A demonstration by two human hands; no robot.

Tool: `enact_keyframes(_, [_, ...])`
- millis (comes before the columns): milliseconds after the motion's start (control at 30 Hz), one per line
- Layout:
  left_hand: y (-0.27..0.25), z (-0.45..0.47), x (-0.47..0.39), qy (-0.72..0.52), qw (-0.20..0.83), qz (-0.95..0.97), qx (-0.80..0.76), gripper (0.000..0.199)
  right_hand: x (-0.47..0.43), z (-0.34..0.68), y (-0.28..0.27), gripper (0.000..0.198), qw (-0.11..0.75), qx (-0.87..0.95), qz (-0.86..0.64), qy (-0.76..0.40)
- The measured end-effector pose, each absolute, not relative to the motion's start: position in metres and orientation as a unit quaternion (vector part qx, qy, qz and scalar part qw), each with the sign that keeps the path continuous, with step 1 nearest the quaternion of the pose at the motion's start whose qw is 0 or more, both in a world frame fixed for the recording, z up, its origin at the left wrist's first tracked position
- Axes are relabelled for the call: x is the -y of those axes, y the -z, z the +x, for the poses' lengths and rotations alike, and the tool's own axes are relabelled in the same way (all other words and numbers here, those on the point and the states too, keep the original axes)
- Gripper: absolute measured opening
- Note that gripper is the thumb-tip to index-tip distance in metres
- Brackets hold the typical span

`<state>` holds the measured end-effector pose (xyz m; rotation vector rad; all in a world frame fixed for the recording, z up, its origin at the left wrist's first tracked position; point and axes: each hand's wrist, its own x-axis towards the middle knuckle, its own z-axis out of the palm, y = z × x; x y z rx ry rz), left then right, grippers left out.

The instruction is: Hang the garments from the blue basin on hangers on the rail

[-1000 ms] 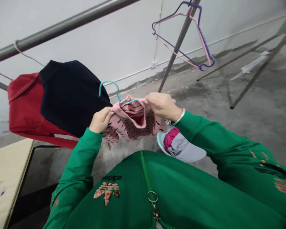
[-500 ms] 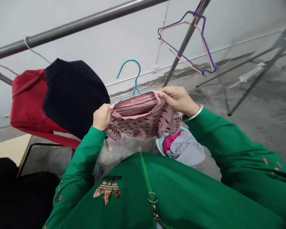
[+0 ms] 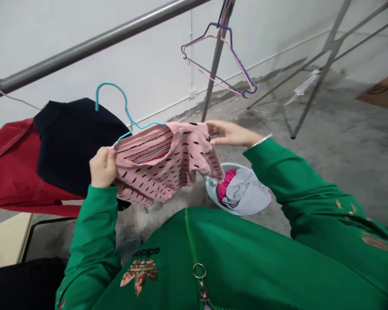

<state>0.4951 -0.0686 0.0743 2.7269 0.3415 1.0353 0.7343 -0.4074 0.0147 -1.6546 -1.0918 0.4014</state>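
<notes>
A pink knit sweater [image 3: 181, 159] with short black dashes hangs on a turquoise clothes hanger [image 3: 126, 107], whose hook sticks up above the wide neck opening. My left hand [image 3: 102, 167] is closed on the sweater's left shoulder at the neckline, with the hanger's arm beside the thumb. At the other shoulder, my right hand [image 3: 231, 133] has its fingers stretched out and thumb apart, the tips against the knit. Part of the hanger's lower bar shows inside the neck; the rest is hidden by the fabric.
A metal rail [image 3: 84, 47] crosses overhead, carrying a dark navy garment [image 3: 74, 142] and a red garment [image 3: 13, 168]. Purple and pink hangers [image 3: 236, 64] hang on a slanted pole. On the floor stands a light-blue basin [image 3: 210, 189] of laundry. A cardboard box [image 3: 381, 92] lies far right.
The sweater and hanger have shifted left in view and tilted, right side higher. My right hand has loosened from the neckline and moved to the outer shoulder, fingers extended. My left hand keeps its grip.
</notes>
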Motion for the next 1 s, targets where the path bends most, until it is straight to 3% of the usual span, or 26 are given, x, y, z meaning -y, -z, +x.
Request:
enact_keyframes(100, [-0.079, 0.488, 0.06, -0.346, 0.111, 0.924, -0.12, 0.024, 0.405, 0.73, 0.011, 0.041, 0.511, 0.42, -0.741, -0.119])
enact_keyframes(200, [-0.082, 0.481, 0.054, -0.316, 0.117, 0.934, -0.116, 0.023, 0.403, 0.734, 0.021, 0.039, 0.518, 0.379, -0.766, -0.028])
enact_keyframes(300, [-0.084, 0.473, 0.047, -0.29, 0.138, 0.942, -0.099, 0.026, 0.408, 0.742, 0.016, 0.04, 0.507, 0.377, -0.775, -0.021])
enact_keyframes(533, [-0.08, 0.478, 0.058, -0.258, 0.162, 0.948, -0.09, 0.03, 0.406, 0.72, -0.021, 0.05, 0.361, 0.559, -0.747, -0.005])
enact_keyframes(700, [-0.074, 0.495, 0.07, -0.255, 0.175, 0.949, -0.055, 0.03, 0.387, 0.699, -0.018, 0.031, 0.193, 0.59, -0.781, 0.064])
enact_keyframes(1000, [-0.067, 0.498, 0.064, -0.202, 0.218, 0.953, -0.06, 0.032, 0.391, 0.697, -0.039, 0.031, 0.269, 0.534, -0.774, 0.211])
